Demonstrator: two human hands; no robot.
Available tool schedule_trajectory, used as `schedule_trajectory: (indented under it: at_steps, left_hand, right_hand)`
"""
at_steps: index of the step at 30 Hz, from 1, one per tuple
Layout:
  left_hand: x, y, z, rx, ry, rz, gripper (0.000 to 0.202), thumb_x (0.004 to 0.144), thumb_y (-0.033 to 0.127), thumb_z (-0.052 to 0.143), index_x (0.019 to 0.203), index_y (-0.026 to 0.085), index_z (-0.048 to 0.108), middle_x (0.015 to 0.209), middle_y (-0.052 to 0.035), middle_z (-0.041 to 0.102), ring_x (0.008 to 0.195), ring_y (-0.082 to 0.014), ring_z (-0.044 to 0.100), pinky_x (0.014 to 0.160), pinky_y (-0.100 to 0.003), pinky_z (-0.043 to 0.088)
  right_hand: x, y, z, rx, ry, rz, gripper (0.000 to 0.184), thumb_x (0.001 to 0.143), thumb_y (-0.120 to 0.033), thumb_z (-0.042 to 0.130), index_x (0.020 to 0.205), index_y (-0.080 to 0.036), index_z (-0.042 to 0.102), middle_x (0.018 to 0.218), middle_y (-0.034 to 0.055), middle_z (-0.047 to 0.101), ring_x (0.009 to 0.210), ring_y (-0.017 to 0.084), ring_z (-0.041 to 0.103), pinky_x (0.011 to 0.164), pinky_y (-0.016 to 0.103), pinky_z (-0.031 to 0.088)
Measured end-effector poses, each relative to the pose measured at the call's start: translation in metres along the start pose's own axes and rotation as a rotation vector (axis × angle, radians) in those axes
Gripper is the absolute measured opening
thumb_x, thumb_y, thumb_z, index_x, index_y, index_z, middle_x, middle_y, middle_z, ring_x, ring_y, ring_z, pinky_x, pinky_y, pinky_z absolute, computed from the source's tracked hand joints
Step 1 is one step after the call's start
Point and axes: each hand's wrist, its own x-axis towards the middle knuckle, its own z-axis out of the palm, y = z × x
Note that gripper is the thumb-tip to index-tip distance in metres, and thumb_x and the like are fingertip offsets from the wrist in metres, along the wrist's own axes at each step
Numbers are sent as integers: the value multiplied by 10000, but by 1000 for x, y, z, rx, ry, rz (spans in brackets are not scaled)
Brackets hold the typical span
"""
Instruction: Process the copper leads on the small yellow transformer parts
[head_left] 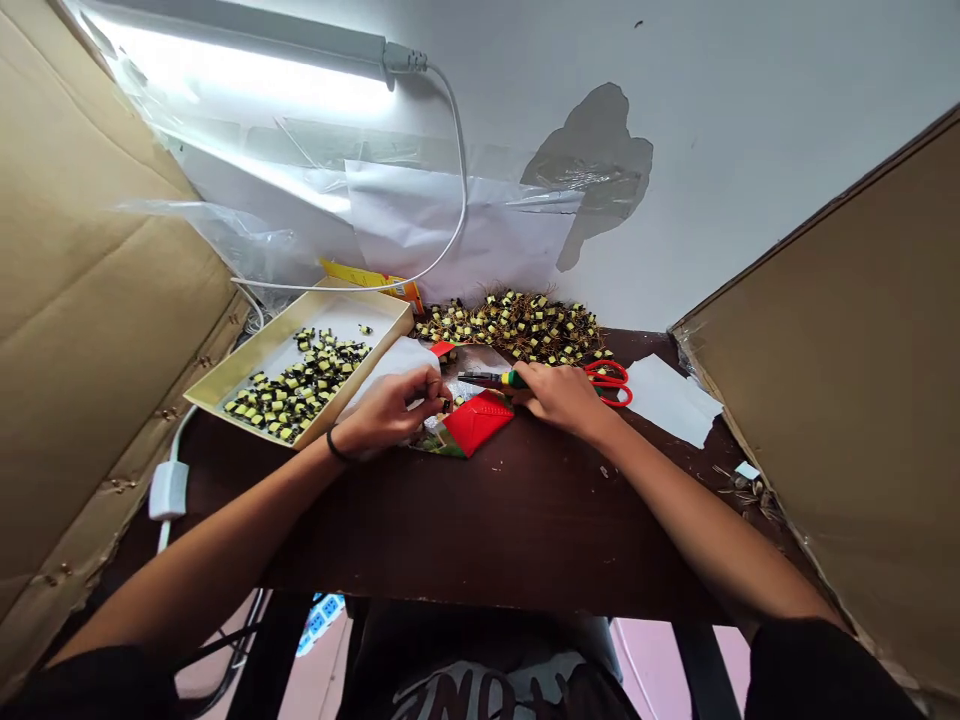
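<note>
A small component (447,405), dark and partly hidden, is pinched in the fingers of the left hand (397,405), above the desk (465,520) and nearer its far edge than its near one. It should be very light, with a hard body but fine, easily bent wires; the best hold is likely across the body's sides, fingertips clear of the wires. Something so small could slip or turn if pinched only at a corner.

The right hand's fingers are wrapped around the handles of the pliers (484,379), whose dark tips point towards the left hand; whether the tips meet, I cannot tell. Being stiff and heavier, the tool should sit most surely by its coloured grips.

Beneath both hands lies a red packet (480,420) with a silvery lining, probably soft and easily creased. Towards the desk's far left corner, a shallow box (360,387) holds many yellow-and-black pieces. Along the far edge is a heap of similar components (532,325) with thin coppery wires, likely to tangle. Red-handled scissors (619,385) lie beyond the right hand, beside white paper (671,400) near the far right corner.
</note>
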Motion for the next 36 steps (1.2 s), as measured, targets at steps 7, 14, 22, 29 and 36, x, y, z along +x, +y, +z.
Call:
schedule_trajectory:
  at_steps: [7, 14, 22, 29, 36]
  left_hand:
    - [2, -2, -5, 14, 45, -53, 288, 825, 448, 605, 848, 177, 508, 858, -53, 595, 713, -137, 545, 647, -254, 466]
    - [4, -6, 4, 174, 150, -90, 234, 847, 396, 554, 910, 171, 569, 838, -29, 597, 672, -130, 536, 613, -249, 459]
    - [5, -10, 5, 166, 163, -101, 229, 852, 395, 534, 892, 171, 561, 790, -20, 600, 663, -131, 553, 613, -246, 469]
    - [7, -10, 7, 10, 184, -140, 237, 840, 399, 560, 877, 167, 523, 704, 4, 578, 584, -107, 538, 551, -227, 446]
    - [7, -8, 10, -123, 181, -174, 303, 837, 440, 587, 945, 166, 519, 681, 23, 578, 531, -83, 511, 511, -203, 423]
  right_hand:
    - [2, -3, -2, 26, 38, 15, 349, 913, -380, 484, 1215, -206, 502, 1095, 99, 671, 920, 268, 660, 659, 302, 436]
    - [4, 1, -5, 55, 10, 19, 293, 938, -386, 434, 1144, -204, 535, 1135, 93, 658, 944, 260, 655, 677, 302, 433]
    - [3, 2, -13, 90, -41, -22, 230, 923, -334, 459, 1081, -199, 560, 1100, 88, 694, 943, 256, 661, 691, 296, 422]
    - [2, 2, -16, 94, -68, -13, 249, 924, -376, 460, 1057, -203, 580, 1045, 99, 707, 917, 268, 667, 685, 301, 418]
    - [11, 11, -6, 221, -15, 0, 255, 927, -397, 471, 1053, -213, 594, 1114, 65, 686, 998, 242, 637, 710, 277, 411]
